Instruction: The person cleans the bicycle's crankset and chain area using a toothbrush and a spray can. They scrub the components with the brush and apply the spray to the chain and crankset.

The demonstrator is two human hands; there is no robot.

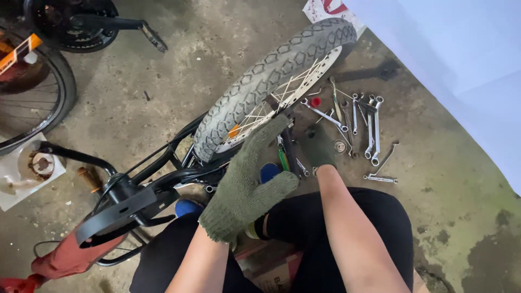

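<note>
An upturned bicycle lies before me, its wheel with a knobbly grey tyre [274, 73] and white spokes raised. My left hand [247, 182], in an olive knit glove, is spread open with its fingertips against the rim near the hub. My right hand [319, 146], also gloved, reaches down beside the hub; what it grips is hidden by the glove and the frame. A green-handled tool [283, 158] lies between the two hands.
Several spanners [364, 127] lie spread on the concrete floor right of the wheel. Another bicycle wheel [32, 92] and a crank with pedal [116, 24] are at the upper left. A black saddle [116, 211] is at the lower left, a white sheet [461, 59] at the upper right.
</note>
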